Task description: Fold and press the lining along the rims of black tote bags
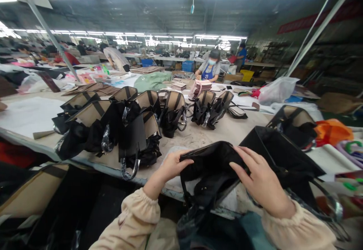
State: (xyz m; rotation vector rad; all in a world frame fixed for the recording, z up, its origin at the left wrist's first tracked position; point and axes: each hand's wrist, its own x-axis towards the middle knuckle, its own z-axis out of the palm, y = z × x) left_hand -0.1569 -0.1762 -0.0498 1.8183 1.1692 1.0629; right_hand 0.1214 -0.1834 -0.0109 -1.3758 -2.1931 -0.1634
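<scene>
A black handbag (211,182) with its mouth facing up is between my hands at the table's front edge. My left hand (177,165) pinches the bag's left upper rim, thumb on the inner side. At the right upper rim, my right hand (259,174) grips the edge with the thumb inside and the fingers behind. Dark lining shows inside, and the handle strap droops at the front. Just right of my right hand stands another black bag (283,155). The bag's bottom is hidden low in the view.
Several black bags with beige panels and plastic-wrapped handles (107,140) stand in rows on the worktable (187,142). An orange plastic bag (333,132) lies at right. More bags (36,189) are below left. A person in a blue apron (209,72) works across the table.
</scene>
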